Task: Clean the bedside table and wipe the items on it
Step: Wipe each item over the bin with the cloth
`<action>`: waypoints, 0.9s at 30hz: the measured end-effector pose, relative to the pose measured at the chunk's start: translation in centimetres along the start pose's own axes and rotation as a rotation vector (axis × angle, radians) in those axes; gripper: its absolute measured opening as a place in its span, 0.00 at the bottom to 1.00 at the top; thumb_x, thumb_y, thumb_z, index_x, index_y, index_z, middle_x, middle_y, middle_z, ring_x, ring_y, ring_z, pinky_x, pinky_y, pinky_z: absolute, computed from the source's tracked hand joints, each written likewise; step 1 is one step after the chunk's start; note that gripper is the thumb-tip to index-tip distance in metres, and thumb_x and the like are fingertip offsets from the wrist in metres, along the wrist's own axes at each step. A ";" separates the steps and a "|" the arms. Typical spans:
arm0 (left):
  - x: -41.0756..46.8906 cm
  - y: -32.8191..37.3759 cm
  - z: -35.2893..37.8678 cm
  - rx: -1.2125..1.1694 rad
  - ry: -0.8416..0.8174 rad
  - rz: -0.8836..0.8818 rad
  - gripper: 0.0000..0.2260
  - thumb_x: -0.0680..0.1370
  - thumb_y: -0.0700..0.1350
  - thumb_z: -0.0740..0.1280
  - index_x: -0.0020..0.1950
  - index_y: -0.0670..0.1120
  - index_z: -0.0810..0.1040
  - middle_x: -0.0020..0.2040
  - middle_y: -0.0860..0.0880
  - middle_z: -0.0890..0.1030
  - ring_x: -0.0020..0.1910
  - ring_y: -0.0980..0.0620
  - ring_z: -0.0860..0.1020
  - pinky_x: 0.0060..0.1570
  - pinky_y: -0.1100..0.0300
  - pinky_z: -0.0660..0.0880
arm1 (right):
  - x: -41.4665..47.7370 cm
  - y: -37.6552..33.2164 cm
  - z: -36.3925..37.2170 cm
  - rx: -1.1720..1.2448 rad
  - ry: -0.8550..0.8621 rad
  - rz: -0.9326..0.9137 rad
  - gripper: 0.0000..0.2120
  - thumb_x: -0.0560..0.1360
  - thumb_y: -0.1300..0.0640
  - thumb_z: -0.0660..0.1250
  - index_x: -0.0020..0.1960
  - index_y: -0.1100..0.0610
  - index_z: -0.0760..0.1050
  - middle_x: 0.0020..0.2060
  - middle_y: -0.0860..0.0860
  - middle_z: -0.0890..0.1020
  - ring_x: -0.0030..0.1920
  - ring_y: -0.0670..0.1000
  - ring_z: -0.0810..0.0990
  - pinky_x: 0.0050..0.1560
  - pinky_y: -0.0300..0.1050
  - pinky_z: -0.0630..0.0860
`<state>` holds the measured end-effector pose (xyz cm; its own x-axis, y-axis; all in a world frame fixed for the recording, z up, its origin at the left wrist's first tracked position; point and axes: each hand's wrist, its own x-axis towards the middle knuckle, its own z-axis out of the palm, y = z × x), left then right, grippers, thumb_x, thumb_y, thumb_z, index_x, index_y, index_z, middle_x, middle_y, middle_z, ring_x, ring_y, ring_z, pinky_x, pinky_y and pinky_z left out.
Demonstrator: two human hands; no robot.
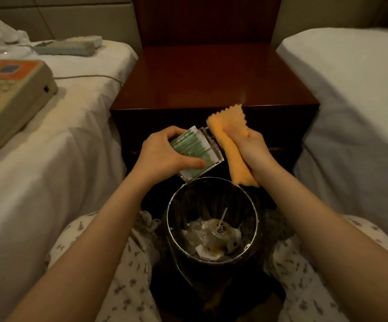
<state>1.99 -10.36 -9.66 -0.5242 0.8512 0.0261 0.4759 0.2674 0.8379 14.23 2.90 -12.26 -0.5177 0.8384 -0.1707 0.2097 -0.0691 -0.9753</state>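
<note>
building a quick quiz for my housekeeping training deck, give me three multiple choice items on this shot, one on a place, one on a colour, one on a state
1. Where is the telephone?
A. on the bedside table
B. on the left bed
C. in the bin

2. What colour is the cloth?
A. orange
B. blue
C. white

3. What is the left hand doing?
A. hanging open and idle
B. gripping the card holder
C. pressing flat on the table top

Answers:
1 B: the telephone lies on the left bed's white sheet, with its cord trailing towards the table.
2 A: the cloth that the right hand grips is plainly orange.
3 B: the left hand's fingers and thumb curl round the clear card holder with its green card.
</note>
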 end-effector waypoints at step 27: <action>0.8 -0.6 2.9 -0.350 -0.069 -0.521 0.33 0.64 0.56 0.72 0.65 0.42 0.71 0.62 0.42 0.75 0.54 0.45 0.79 0.30 0.61 0.78 | -1.7 2.5 2.9 -0.245 0.127 -0.408 0.07 0.79 0.51 0.60 0.50 0.53 0.73 0.37 0.43 0.76 0.37 0.41 0.75 0.37 0.37 0.70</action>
<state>3.35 -8.54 -11.76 -0.5725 0.6794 -0.4589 -0.0949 0.5011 0.8602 13.23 -0.31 -14.81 -0.4963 0.8310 0.2512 0.2078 0.3947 -0.8950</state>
